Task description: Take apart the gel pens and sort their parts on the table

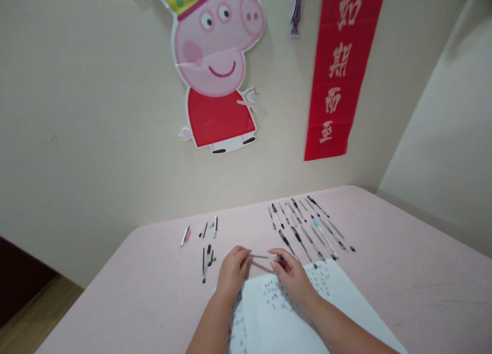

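Observation:
Both of my hands hold one clear pen level above the pink table. My left hand pinches its left end with closed fingers. My right hand grips its right end, where a dark cap or grip shows. Under my wrists lies a white sheet of paper covered with small dark scribbles. A row of several pens lies side by side just beyond my right hand.
Pen parts and a few pens lie loose to the left, with a red-and-white pen farther left. A cartoon pig cutout and a red banner hang on the wall behind. The table's left edge drops to a wooden floor.

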The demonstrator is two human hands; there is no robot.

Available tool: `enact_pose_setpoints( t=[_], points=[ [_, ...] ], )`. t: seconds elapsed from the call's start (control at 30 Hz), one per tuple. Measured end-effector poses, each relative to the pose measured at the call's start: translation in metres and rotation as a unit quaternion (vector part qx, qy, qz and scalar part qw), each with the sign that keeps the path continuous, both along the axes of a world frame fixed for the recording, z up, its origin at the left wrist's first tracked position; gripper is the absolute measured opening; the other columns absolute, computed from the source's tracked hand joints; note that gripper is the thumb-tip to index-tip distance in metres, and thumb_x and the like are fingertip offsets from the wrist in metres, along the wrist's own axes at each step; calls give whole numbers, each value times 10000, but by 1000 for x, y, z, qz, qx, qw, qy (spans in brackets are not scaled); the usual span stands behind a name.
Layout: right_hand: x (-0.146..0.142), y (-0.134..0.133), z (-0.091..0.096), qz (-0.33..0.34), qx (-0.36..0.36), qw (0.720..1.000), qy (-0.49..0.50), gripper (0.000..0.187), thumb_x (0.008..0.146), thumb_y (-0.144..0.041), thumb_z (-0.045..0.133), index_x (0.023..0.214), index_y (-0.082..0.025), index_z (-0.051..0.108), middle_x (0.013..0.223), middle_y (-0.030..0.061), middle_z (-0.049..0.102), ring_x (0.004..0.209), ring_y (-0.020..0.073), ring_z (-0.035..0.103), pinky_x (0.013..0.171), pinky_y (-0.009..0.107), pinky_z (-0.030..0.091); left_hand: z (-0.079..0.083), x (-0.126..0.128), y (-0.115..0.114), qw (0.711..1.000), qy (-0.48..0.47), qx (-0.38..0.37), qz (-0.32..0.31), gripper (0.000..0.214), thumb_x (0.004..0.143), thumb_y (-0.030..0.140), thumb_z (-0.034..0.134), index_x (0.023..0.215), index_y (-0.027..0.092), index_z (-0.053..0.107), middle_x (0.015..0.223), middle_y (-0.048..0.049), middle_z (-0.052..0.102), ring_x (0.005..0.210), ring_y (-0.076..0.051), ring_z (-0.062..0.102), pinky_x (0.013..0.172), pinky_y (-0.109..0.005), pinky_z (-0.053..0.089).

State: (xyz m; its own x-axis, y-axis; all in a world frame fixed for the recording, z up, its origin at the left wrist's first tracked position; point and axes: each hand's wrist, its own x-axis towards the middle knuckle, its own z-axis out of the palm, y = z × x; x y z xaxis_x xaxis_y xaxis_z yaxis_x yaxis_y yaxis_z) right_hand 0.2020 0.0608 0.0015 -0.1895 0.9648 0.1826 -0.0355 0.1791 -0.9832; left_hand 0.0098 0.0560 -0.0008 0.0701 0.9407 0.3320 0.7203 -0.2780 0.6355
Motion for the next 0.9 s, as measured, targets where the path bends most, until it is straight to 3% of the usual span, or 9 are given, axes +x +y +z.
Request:
enact_pose_setpoints(
  t=[0.17,0.33,0.5,0.67,0.77,0.9],
  points=[
    [2,-2,1,25,-32,999,24,383,790,-505,579,897,-154,690,585,-13,533,525,113,452,478,230,358,-9,-7,4,998,-29,10,51,283,810,150,486,1051,195,627,1046,-67,595,878,-163,600,813,-315,486],
    [-2,-1,-4,6,-43,997,61,480,781,-531,587,1063,-155,687,801,80,673,598,133,525,493,235,407,-13,-7,6,995,-32,34,92,310,799,134,472,1082,191,586,1036,-51,562,850,-148,593,781,-300,486],
    [-5,4,-15,-5,-37,999,-11,443,797,-486,554,1059,-158,693,795,73,671,602,149,551,496,248,426,-16,-11,7,991,-32,47,121,268,779,143,490,1027,184,583,971,-46,592,862,-170,594,794,-320,481],
    [-6,9,-13,2,28,989,-142,347,832,-328,495,1051,-150,698,882,95,689,773,198,619,734,323,481,-17,-12,8,996,-2,14,90,209,791,162,494,960,179,616,927,-49,626,869,-178,596,801,-324,470],
    [-9,14,1,21,80,955,-285,322,847,-229,462,1048,-163,704,942,101,694,876,201,623,811,296,445,-14,-11,8,996,0,6,84,199,795,164,486,937,181,625,929,-50,635,883,-178,599,812,-324,467],
    [-17,30,24,30,122,862,-492,316,871,-188,429,1011,-198,712,894,88,691,867,194,622,770,258,408,-11,-11,8,996,-7,8,85,192,792,159,482,913,177,630,905,-49,638,868,-177,603,802,-321,469]
  ],
)
